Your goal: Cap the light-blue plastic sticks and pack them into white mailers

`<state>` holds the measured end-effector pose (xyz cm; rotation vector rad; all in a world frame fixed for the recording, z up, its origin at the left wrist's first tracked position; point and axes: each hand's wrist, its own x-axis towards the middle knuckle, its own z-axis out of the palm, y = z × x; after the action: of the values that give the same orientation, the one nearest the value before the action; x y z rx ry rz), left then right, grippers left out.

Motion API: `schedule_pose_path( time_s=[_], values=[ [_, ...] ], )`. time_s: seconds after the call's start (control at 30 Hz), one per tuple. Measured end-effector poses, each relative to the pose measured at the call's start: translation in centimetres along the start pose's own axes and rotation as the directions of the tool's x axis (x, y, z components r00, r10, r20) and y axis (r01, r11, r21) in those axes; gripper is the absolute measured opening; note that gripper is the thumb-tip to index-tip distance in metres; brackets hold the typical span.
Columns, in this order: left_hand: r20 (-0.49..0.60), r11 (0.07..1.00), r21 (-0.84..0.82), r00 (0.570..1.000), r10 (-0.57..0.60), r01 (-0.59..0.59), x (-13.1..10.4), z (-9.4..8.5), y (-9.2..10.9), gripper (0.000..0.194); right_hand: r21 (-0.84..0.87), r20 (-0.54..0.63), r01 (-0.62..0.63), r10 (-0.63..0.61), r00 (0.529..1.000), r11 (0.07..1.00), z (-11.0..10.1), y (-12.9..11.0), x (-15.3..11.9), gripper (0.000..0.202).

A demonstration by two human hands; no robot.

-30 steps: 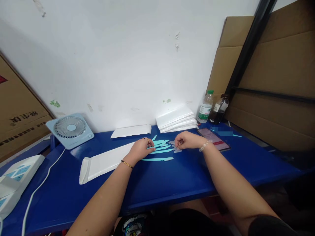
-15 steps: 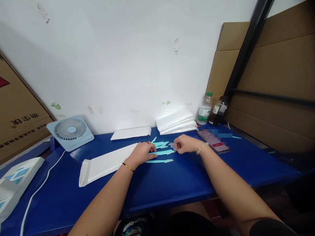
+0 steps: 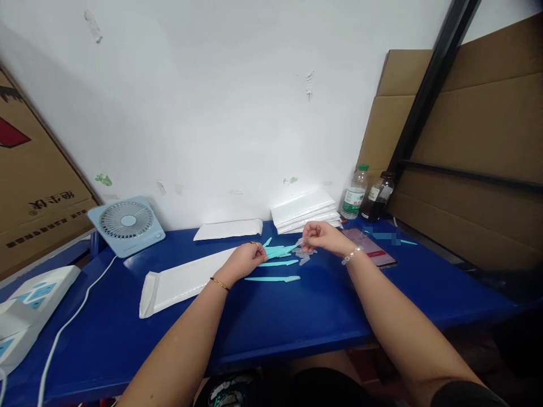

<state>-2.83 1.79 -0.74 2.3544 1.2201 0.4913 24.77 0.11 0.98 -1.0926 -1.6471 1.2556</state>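
Observation:
My left hand (image 3: pixel 250 258) is closed in a pinch on the handle of a turquoise eyebrow razor (image 3: pixel 283 250), whose blade end points right. At that end, the fingers of my right hand (image 3: pixel 314 236) pinch a small clear blade cap (image 3: pixel 300 242); whether the cap is on the blade or just touching it, I cannot tell. Below my right hand lie several loose clear caps (image 3: pixel 304 260). More turquoise razors rest under and beside my left hand, with a single razor (image 3: pixel 274 278) lying apart nearer the front.
A white padded envelope (image 3: pixel 182 282) lies left of my left hand, another envelope (image 3: pixel 229 229) behind it. Stacked envelopes (image 3: pixel 303 212) lean on the wall. A phone (image 3: pixel 373 249), two bottles (image 3: pixel 355 195), a fan (image 3: pixel 127 223) and a power strip (image 3: pixel 38 311) stand around the blue table (image 3: pixel 297 322).
My left hand has lifted a razor by its handle. My right hand has risen slightly with a cap to the razor's blade end, uncovering the loose caps. The view has shifted slightly.

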Motion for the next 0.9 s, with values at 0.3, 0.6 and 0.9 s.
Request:
schedule_pose_path(
  time_s=[0.3, 0.6, 0.9],
  values=[
    [-0.001, 1.0, -0.018, 1.0, -0.02, 0.02, 0.0, -0.1, 0.0, 0.028, -0.04, 0.004, 0.0, 0.0, 1.0, 0.999, 0.2, 0.3, 0.2, 0.018],
    [0.091, 0.994, -0.107, 0.996, 0.019, -0.009, -0.3, 0.0, 1.0, 0.029, -0.028, 0.226, -0.063, 0.068, 0.972, 0.998, 1.3, 0.4, 0.0, 0.035],
    [0.058, 0.979, 0.184, 0.995, 0.079, -0.089, 0.0, 0.5, 0.5, 0.02, -0.683, 0.165, 0.081, 0.045, 0.985, 0.726, -0.4, 1.3, 0.4, 0.021]
  ],
)
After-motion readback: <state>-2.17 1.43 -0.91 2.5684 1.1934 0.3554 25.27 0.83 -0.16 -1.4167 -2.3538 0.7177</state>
